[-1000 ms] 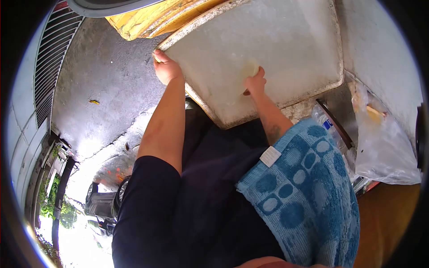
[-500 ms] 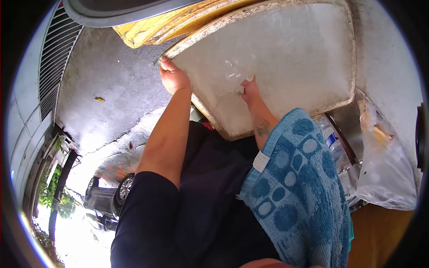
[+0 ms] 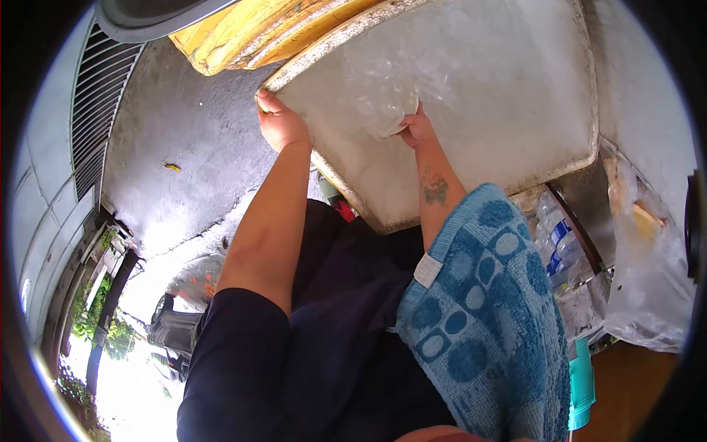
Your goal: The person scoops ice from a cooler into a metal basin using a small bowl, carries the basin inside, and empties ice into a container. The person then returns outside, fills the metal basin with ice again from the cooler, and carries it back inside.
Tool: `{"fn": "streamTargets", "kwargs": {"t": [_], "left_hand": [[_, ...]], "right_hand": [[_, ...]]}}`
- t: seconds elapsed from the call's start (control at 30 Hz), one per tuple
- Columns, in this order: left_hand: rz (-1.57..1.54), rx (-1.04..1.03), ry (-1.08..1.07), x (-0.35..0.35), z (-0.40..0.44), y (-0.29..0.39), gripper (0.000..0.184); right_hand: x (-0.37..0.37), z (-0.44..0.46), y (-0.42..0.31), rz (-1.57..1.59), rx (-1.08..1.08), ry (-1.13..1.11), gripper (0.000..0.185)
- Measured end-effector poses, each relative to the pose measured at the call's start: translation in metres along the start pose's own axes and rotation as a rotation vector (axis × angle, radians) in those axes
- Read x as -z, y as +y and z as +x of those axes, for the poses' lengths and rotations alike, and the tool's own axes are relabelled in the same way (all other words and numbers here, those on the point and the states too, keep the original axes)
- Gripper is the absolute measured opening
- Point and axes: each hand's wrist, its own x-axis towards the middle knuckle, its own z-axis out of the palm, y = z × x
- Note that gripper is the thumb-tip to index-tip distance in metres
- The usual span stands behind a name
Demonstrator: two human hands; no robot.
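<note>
My left hand (image 3: 283, 127) is closed around the left corner of the rim of a large whitish box (image 3: 328, 50), whose edge is speckled and worn. Inside it looks pale and hazy, so its depth is hard to judge. Over the middle of the box, the fingers of my right hand (image 3: 417, 130) pinch a crumpled clear plastic bag (image 3: 394, 77). The bag spreads out beyond my fingertips, and I cannot make out anything in it. A blue patterned towel (image 3: 479, 309) hangs over my right upper arm.
Yellow folded material (image 3: 243, 37) lies along the box's far left side, beneath a grey rounded edge (image 3: 147, 26). To the right are plastic bottles (image 3: 560, 239) and a hanging clear bag (image 3: 648, 287). Concrete floor (image 3: 169, 132) extends left towards a parked vehicle (image 3: 173, 324).
More of the clear plastic bag now shows, spread out above my right hand, which has moved slightly up. My left hand keeps its hold on the rim. The view has shifted slightly.
</note>
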Motion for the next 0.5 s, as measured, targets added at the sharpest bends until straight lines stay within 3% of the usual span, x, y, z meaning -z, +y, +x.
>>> {"fn": "streamTargets", "kwargs": {"t": [0.23, 0.3, 0.43, 0.5], "left_hand": [[0.015, -0.004, -0.042, 0.008, -0.003, 0.005, 0.072], [0.015, 0.006, -0.051, 0.009, -0.002, 0.005, 0.073], [0.101, 0.082, -0.047, 0.016, -0.009, 0.016, 0.075], [0.086, 0.105, -0.091, 0.022, -0.011, 0.024, 0.073]], "right_hand": [[0.009, -0.025, -0.014, -0.045, 0.086, -0.133, 0.079], [0.007, -0.039, -0.02, 0.148, 0.024, -0.147, 0.079], [0.0, -0.074, -0.037, 0.13, 0.092, -0.12, 0.075], [-0.022, -0.103, -0.052, 0.003, 0.168, 0.018, 0.068]]}}
